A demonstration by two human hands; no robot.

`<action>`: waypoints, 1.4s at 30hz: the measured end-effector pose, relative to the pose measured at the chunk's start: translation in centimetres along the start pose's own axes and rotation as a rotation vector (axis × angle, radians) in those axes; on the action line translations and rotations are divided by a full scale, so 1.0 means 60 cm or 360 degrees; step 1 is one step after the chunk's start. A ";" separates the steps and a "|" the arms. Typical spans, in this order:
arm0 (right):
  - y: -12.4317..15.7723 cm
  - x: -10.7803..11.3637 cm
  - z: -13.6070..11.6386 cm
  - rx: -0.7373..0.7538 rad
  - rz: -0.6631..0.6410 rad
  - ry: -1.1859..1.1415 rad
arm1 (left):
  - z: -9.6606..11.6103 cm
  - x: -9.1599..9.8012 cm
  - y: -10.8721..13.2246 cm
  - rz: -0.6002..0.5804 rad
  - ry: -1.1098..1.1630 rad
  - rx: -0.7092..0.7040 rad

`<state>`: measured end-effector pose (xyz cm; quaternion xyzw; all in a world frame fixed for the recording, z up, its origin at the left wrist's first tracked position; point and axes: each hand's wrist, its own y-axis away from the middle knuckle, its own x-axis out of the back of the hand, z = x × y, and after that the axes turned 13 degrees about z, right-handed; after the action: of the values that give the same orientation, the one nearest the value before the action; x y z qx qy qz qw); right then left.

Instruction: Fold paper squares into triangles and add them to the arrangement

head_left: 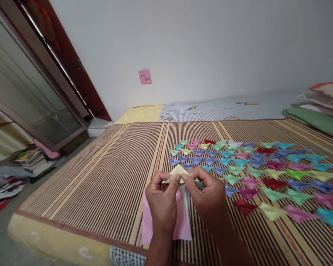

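Observation:
A pale yellow folded paper [178, 170], its peak pointing away from me, is held between both hands above the striped mat. My left hand [163, 197] pinches its left side between thumb and fingers. On the right side, my right hand [208, 192] grips it the same way, and the two thumb tips nearly meet at the middle. Beneath my left hand lies a stack of square paper with a pink sheet [183, 221] on top, partly hidden by the hand and wrist. Rows of small folded paper pieces [273, 173] in many colours spread over the mat to the right.
The striped mat [100, 177] covers the bed. Folded fabric [316, 120] is piled at the far right. A pink note [145, 77] sticks to the wall. Books [30, 160] are stacked at the left, near a glass-panelled door [41, 85].

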<state>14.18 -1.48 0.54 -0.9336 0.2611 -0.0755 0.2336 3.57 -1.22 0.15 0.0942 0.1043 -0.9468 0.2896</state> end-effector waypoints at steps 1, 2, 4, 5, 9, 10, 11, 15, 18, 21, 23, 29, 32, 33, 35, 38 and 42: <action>0.001 -0.001 0.001 0.0006 0.0005 0.0010 | 0.000 0.000 0.000 0.0005 0.0003 -0.0002; 0.001 -0.002 0.003 0.0010 0.0009 0.0022 | -0.001 -0.001 -0.001 0.0009 0.0006 -0.0003; 0.002 -0.003 0.005 0.0015 0.0018 0.0039 | -0.001 -0.001 -0.001 0.0011 0.0017 -0.0001; 0.003 -0.004 0.005 0.0021 0.0021 0.0040 | -0.002 -0.002 -0.002 0.0011 0.0021 -0.0001; 0.003 -0.006 0.005 0.0036 0.0024 0.0022 | -0.001 -0.004 -0.003 0.0025 0.0043 0.0012; 0.002 -0.006 0.005 0.0036 0.0025 0.0013 | 0.001 -0.004 -0.003 0.0024 0.0069 0.0044; 0.002 -0.007 0.005 0.0036 0.0029 0.0009 | 0.002 -0.004 -0.003 0.0015 0.0103 0.0084; 0.002 -0.007 0.004 0.0040 0.0042 0.0029 | 0.006 0.000 -0.006 -0.0081 0.0163 0.0201; 0.003 -0.006 0.003 0.0024 0.0038 0.0036 | 0.005 0.005 -0.007 -0.0086 0.0088 0.0132; 0.004 -0.005 0.004 -0.0006 0.0029 0.0044 | 0.002 0.008 -0.007 -0.0058 0.0028 0.0029; 0.004 -0.005 0.004 -0.0015 0.0019 0.0055 | 0.001 0.008 -0.007 -0.0072 0.0048 0.0027; 0.003 -0.002 0.002 0.0002 0.0025 0.0114 | 0.010 0.008 -0.014 -0.0190 0.0055 0.0083; 0.003 -0.002 0.003 -0.0006 0.0020 0.0108 | 0.012 0.010 -0.014 -0.0224 0.0045 0.0080; 0.003 -0.003 0.004 -0.0018 0.0017 0.0100 | 0.012 0.011 -0.014 -0.0230 0.0053 0.0086; 0.003 -0.005 0.006 -0.0103 0.0009 0.0044 | 0.010 0.012 -0.014 -0.0226 0.0087 0.0114; 0.002 -0.010 0.010 -0.0380 -0.0032 -0.0210 | 0.007 0.013 -0.015 -0.0179 0.0161 0.0158; 0.000 -0.013 0.014 -0.0635 -0.0226 -0.0432 | 0.002 0.016 -0.019 -0.0132 0.0234 0.0184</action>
<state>13.71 -0.75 -0.23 -0.9788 0.1707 0.0875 0.0717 2.15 -0.85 0.21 0.1755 0.0744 -0.9529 0.2358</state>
